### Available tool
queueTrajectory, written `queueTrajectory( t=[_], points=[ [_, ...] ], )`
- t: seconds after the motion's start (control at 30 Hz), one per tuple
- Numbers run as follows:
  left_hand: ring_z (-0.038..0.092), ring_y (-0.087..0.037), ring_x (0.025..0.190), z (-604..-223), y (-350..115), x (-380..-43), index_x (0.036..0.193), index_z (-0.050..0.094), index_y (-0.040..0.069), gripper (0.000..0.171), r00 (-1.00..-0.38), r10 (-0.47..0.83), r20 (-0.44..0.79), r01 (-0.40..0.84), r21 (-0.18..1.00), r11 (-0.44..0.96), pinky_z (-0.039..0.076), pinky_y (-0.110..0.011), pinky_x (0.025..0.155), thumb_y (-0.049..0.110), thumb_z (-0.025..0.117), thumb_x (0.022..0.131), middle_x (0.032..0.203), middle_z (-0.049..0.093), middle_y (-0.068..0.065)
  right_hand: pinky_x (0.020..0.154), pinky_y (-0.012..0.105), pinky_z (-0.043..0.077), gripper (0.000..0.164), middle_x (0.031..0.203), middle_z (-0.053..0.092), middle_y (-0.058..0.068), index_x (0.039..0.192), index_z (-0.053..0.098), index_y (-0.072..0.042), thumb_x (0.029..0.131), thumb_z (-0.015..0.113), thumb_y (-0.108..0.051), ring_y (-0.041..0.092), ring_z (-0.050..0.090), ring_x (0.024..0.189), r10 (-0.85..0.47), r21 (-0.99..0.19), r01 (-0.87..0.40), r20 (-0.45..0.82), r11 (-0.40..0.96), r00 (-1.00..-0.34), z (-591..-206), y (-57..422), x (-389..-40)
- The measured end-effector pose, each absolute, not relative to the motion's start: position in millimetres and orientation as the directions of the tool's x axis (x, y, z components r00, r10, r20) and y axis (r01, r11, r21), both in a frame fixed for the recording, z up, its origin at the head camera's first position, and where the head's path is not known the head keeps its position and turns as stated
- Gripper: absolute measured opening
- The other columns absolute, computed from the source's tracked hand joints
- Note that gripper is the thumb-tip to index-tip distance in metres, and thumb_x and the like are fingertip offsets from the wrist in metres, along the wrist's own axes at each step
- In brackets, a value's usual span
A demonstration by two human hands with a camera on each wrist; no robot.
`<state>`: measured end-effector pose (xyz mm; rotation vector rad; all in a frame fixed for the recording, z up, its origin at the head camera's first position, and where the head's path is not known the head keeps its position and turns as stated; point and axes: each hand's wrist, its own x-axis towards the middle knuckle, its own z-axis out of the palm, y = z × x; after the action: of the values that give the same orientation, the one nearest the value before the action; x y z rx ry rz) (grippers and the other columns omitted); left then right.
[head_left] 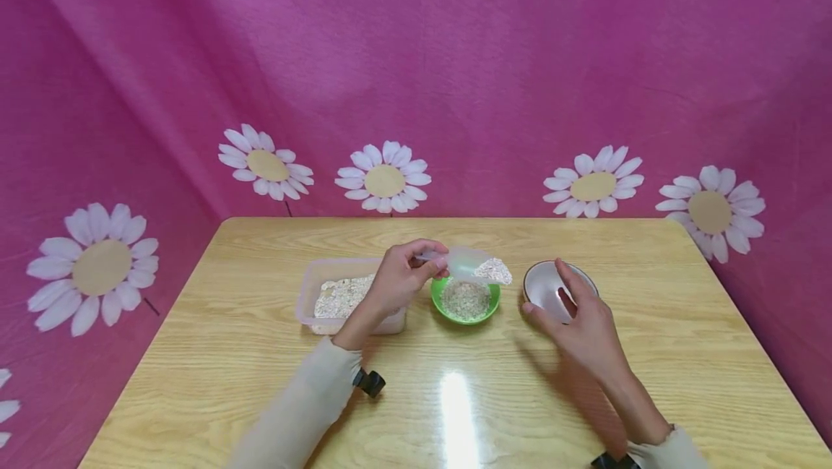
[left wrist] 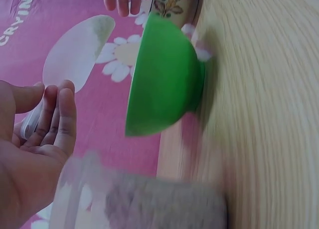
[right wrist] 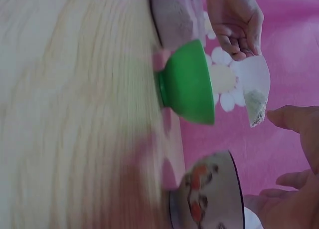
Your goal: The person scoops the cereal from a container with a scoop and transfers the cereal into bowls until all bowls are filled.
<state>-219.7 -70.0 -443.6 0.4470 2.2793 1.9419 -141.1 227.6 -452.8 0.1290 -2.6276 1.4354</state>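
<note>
My left hand point(head_left: 403, 277) pinches the handle of a translucent plastic scoop point(head_left: 464, 264). White oat flakes point(head_left: 497, 270) lie at the scoop's tip, which is held level above the right side of a green bowl point(head_left: 468, 321). Pale flakes fill part of that bowl. Over a bowl with a white inside point(head_left: 543, 285) and dark rim hovers my right hand point(head_left: 588, 328), its fingers spread and holding nothing. The right wrist view shows flowers painted on this bowl's outside point(right wrist: 207, 194); whether a finger touches the rim I cannot tell.
A clear plastic container point(head_left: 309, 295) with oat flakes stands left of the green bowl, partly behind my left forearm. All stand on a wooden table point(head_left: 227, 353). A pink cloth with daisies point(head_left: 455, 79) hangs behind the table.
</note>
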Motion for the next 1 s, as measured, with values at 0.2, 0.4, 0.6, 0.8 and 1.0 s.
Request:
queueTrajectory(
  t=[0.2,0.4,0.6,0.8,1.0],
  points=[
    [0.079,-0.032,0.090,-446.1,-44.3,-220.9,0.120,0.075,0.003,0.018,-0.944,0.313,0.105,0.162,0.973,0.163,0.064,-0.049,0.087,0.011,0.072,0.104,0.097,0.081,-0.017,0.100,-0.005,0.034,0.090,0.166,0.044,0.027,0.163,0.039,0.001,0.090,0.088,-0.018,0.049,0.050,0.147,0.035,-0.778,-0.167,0.236,0.605,-0.971,-456.3,250.8,-139.5],
    [0.079,-0.041,0.096,-445.4,-21.1,-219.7,0.121,0.075,0.003,0.019,-0.928,0.352,0.121,0.195,0.964,0.181,0.061,-0.027,0.075,0.011,0.071,0.104,0.098,0.081,-0.019,0.101,-0.003,0.033,0.091,0.168,0.040,0.027,0.165,0.036,0.000,0.092,0.087,-0.021,0.052,0.048,0.147,0.066,-0.774,-0.117,0.201,0.622,-0.977,-461.3,273.5,-136.8],
    [0.081,-0.036,0.097,-445.5,-1.4,-222.3,0.121,0.076,0.004,0.019,-0.915,0.381,0.129,0.215,0.957,0.192,0.063,-0.028,0.078,0.012,0.071,0.104,0.100,0.081,-0.016,0.098,-0.005,0.032,0.094,0.168,0.037,0.032,0.166,0.033,0.001,0.093,0.087,-0.023,0.058,0.047,0.146,0.070,-0.767,-0.086,0.168,0.636,-0.983,-470.8,289.5,-135.2],
    [0.079,-0.014,0.088,-442.5,9.4,-226.1,0.120,0.076,0.006,0.018,-0.903,0.402,0.153,0.272,0.927,0.257,0.062,-0.024,0.078,0.013,0.071,0.105,0.097,0.082,-0.011,0.095,-0.002,0.039,0.099,0.168,0.031,0.038,0.165,0.024,0.009,0.095,0.085,-0.024,0.059,0.039,0.150,0.010,-0.815,-0.064,0.085,0.576,-0.996,-482.1,290.8,-136.2],
    [0.080,-0.024,0.091,-431.6,14.5,-229.5,0.119,0.076,0.005,0.017,-0.884,0.444,0.148,0.311,0.894,0.321,0.059,-0.019,0.075,0.013,0.070,0.105,0.098,0.081,-0.010,0.093,-0.003,0.040,0.100,0.164,0.034,0.041,0.165,0.021,0.012,0.096,0.084,-0.024,0.056,0.042,0.149,-0.001,-0.850,-0.018,0.020,0.526,-1.000,-483.1,286.6,-140.1]
  ],
)
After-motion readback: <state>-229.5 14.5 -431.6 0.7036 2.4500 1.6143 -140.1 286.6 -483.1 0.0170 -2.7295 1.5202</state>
